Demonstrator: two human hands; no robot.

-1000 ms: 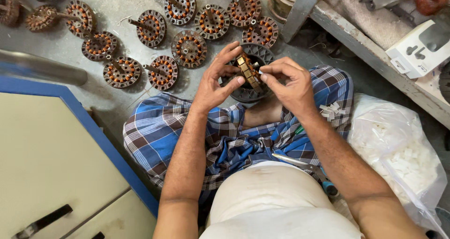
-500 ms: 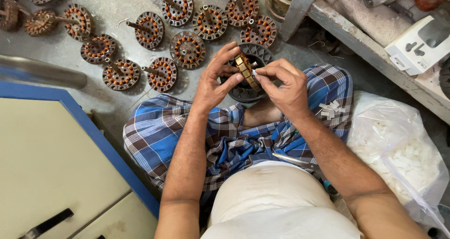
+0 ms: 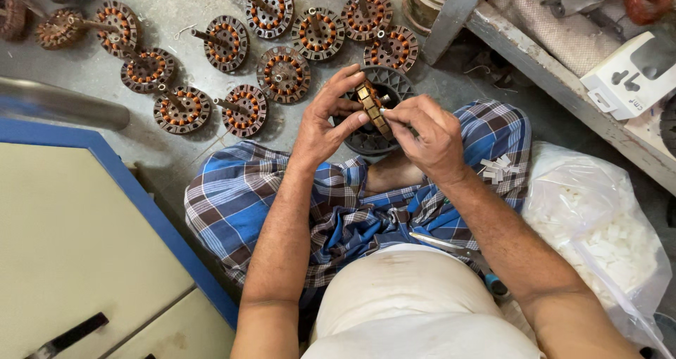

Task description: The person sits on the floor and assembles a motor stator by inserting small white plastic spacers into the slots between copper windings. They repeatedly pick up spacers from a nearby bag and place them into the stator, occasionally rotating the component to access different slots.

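Observation:
My left hand (image 3: 325,121) and my right hand (image 3: 424,135) together hold a small round motor stator (image 3: 371,105), turned edge-on above my lap. The left fingers pinch its near and far sides. The right thumb and forefinger press at its right edge. Below the hands a dark ribbed round housing (image 3: 386,84) rests on the floor, partly hidden. I sit cross-legged in a blue checked cloth (image 3: 232,204).
Several copper-wound stators (image 3: 243,110) lie spread over the grey floor ahead. A cream cabinet with a blue edge (image 3: 105,190) stands at left. A clear bag of white pieces (image 3: 598,239) lies at right, a low shelf (image 3: 563,70) beyond it.
The hands and the stator have stayed in place; the stator has turned slightly between the fingers, and the view has shifted a little.

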